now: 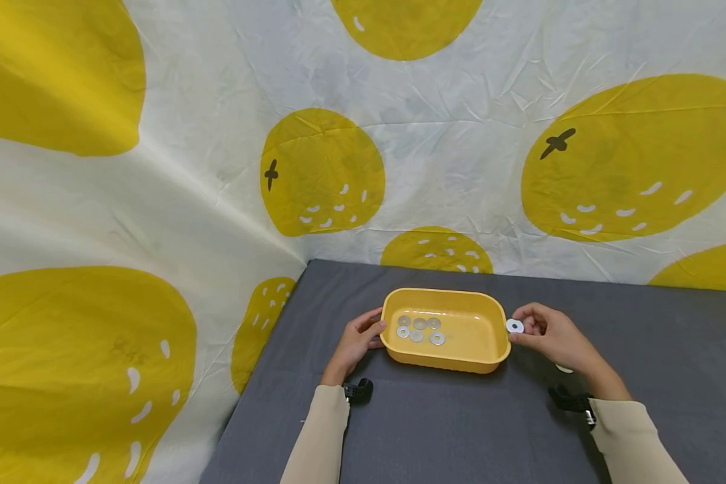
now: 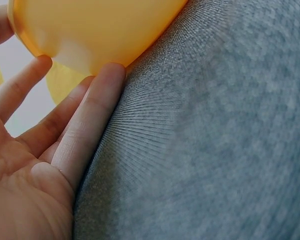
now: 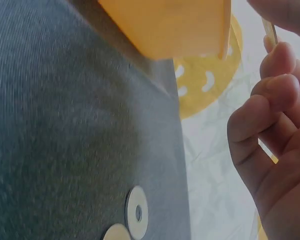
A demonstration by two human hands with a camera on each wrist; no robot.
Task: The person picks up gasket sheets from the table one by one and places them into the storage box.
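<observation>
A yellow plastic basin [image 1: 468, 334] stands on the dark grey cloth. Several flat metal washers [image 1: 437, 338] lie at the left of its floor. My left hand [image 1: 353, 346] grips the basin's left end, its thumb over the rim; in the left wrist view the fingertips [image 2: 112, 75] meet the outer wall. With thumb and fingers, my right hand [image 1: 553, 336] pinches a washer [image 1: 514, 326] just outside the basin's right rim. Edge-on in the right wrist view, that washer is largely covered by the fingers.
Two loose washers [image 3: 137, 212] lie on the cloth below the right hand; the right wrist partly hides them in the head view. A white sheet [image 1: 448, 181] printed with yellow fruit hangs behind the table's back edge and along the left side.
</observation>
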